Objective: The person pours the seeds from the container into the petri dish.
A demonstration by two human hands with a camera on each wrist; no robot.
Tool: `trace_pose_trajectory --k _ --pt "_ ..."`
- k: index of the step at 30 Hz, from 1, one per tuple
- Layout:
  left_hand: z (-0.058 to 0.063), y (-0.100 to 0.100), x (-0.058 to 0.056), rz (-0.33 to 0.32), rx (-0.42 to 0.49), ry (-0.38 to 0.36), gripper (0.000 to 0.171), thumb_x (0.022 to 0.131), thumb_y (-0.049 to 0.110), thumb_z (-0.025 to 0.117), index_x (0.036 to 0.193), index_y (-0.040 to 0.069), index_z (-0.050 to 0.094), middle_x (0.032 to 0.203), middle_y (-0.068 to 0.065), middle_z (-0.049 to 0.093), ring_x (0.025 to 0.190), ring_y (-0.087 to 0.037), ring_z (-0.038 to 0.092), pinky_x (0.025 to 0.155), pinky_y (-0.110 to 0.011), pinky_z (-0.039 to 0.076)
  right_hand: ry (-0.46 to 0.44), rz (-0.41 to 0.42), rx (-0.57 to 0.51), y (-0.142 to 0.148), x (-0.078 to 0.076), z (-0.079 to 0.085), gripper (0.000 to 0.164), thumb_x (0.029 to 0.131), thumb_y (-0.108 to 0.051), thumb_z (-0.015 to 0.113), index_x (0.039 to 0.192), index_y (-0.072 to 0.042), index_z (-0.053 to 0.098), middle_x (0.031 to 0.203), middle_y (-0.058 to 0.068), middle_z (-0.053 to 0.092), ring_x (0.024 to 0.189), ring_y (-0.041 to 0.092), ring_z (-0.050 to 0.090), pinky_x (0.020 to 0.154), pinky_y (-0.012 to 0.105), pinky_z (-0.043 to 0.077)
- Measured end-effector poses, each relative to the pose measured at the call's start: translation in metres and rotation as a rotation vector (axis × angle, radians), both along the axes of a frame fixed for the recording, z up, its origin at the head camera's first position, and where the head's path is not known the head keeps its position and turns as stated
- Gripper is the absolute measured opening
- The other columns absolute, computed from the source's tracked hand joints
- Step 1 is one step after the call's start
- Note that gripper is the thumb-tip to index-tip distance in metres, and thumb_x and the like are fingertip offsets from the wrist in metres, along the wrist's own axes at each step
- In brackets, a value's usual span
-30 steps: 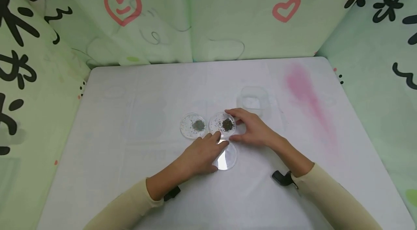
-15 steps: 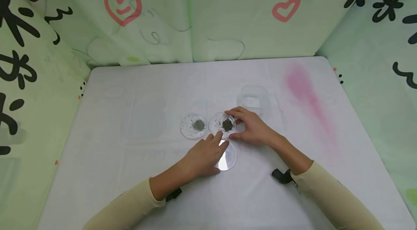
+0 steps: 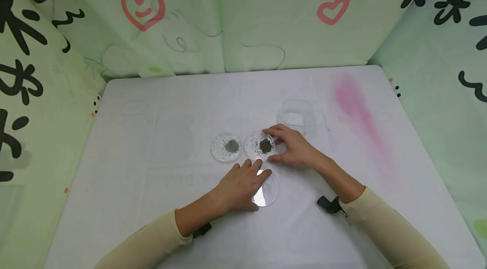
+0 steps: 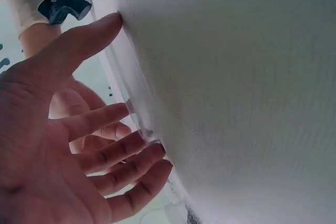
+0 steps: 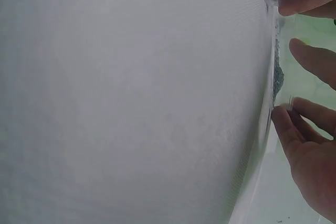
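Observation:
My left hand [image 3: 239, 186] grips a clear, empty round petri dish lid [image 3: 269, 190] by its edge, thumb on the near side and fingers on the far side. The left wrist view shows this lid [image 4: 137, 72] edge-on, low against the tabletop. My right hand [image 3: 294, 146] holds a petri dish [image 3: 253, 140] at its right side, between thumb and fingers. Inside it lies a small heap of dark brown flakes [image 3: 266, 146] with scattered bits. Left of it stands a second petri dish [image 3: 217, 150], untouched, holding a grey-green heap [image 3: 232, 146].
Behind my right hand a clear square plastic container [image 3: 310, 112] stands on the white-covered table [image 3: 167, 214]. A pink stain marks the cloth on the right. Printed fabric walls [image 3: 247, 19] close in the table's back and sides.
My left hand and the lid have slid toward me and slightly right, widening the gap to the dish with brown flakes. My right hand and both filled dishes have barely moved.

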State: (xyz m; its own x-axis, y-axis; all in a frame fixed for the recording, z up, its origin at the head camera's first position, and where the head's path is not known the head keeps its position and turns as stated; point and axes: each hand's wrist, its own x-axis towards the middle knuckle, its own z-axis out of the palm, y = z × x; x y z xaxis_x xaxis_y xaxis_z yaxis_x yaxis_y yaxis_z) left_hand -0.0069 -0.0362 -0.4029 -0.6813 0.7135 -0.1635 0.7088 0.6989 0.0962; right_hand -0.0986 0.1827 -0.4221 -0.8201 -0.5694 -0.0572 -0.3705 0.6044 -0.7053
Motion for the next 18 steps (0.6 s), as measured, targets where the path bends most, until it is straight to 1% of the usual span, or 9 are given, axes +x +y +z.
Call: trace_pose_trajectory --k 3,5,9,11,15,18 --pt "0.001 -0.001 -0.003 0.003 0.041 -0.047 0.085 0.071 0.046 0.091 0.143 0.017 0.055 0.127 -0.004 0.053 0.105 -0.021 0.054 0.073 -0.031 0.05 -0.003 0.001 -0.004 0.001 0.0 0.0 0.077 0.076 -0.009 0.091 0.145 -0.005 0.059 0.142 0.011 0.06 0.108 0.027 0.069 0.096 0.044 0.056" --pt "0.004 -0.003 -0.006 0.014 0.092 -0.108 0.085 0.07 0.041 0.092 0.143 0.016 0.056 0.126 -0.004 0.052 0.105 -0.021 0.053 0.075 -0.03 0.051 -0.003 0.001 -0.005 0.001 0.0 0.0 0.077 0.076 -0.009 0.091 0.145 -0.005 0.059 0.142 0.011 0.06 0.108 0.027 0.069 0.096 0.044 0.056" --pt "0.016 -0.012 -0.015 0.048 0.199 -0.231 0.087 0.069 0.035 0.095 0.145 0.016 0.057 0.126 -0.004 0.052 0.107 -0.02 0.054 0.081 -0.028 0.054 -0.005 0.006 -0.02 0.002 0.0 0.001 0.077 0.076 -0.008 0.091 0.145 -0.004 0.059 0.142 0.011 0.059 0.108 0.027 0.07 0.096 0.043 0.056" --pt "0.022 -0.017 -0.021 0.076 0.242 -0.276 0.089 0.069 0.033 0.096 0.147 0.015 0.056 0.127 -0.004 0.052 0.109 -0.02 0.054 0.083 -0.029 0.055 -0.01 0.013 -0.033 0.003 -0.001 0.0 0.077 0.076 -0.007 0.091 0.145 -0.004 0.058 0.142 0.012 0.059 0.109 0.027 0.069 0.096 0.043 0.056" --pt "0.029 -0.026 -0.038 0.135 0.307 -0.313 0.09 0.071 0.029 0.095 0.15 0.016 0.054 0.129 -0.005 0.05 0.11 -0.02 0.054 0.084 -0.033 0.056 -0.016 0.031 -0.054 0.004 -0.002 -0.002 0.075 0.077 -0.005 0.089 0.146 -0.003 0.057 0.142 0.013 0.059 0.112 0.029 0.069 0.097 0.043 0.056" --pt "0.029 -0.029 -0.055 0.178 0.34 -0.304 0.09 0.072 0.028 0.094 0.151 0.015 0.053 0.131 -0.005 0.049 0.112 -0.02 0.054 0.086 -0.034 0.055 -0.017 0.033 -0.053 0.005 -0.002 -0.002 0.074 0.078 -0.006 0.088 0.146 -0.004 0.057 0.141 0.012 0.059 0.112 0.028 0.069 0.097 0.044 0.056"
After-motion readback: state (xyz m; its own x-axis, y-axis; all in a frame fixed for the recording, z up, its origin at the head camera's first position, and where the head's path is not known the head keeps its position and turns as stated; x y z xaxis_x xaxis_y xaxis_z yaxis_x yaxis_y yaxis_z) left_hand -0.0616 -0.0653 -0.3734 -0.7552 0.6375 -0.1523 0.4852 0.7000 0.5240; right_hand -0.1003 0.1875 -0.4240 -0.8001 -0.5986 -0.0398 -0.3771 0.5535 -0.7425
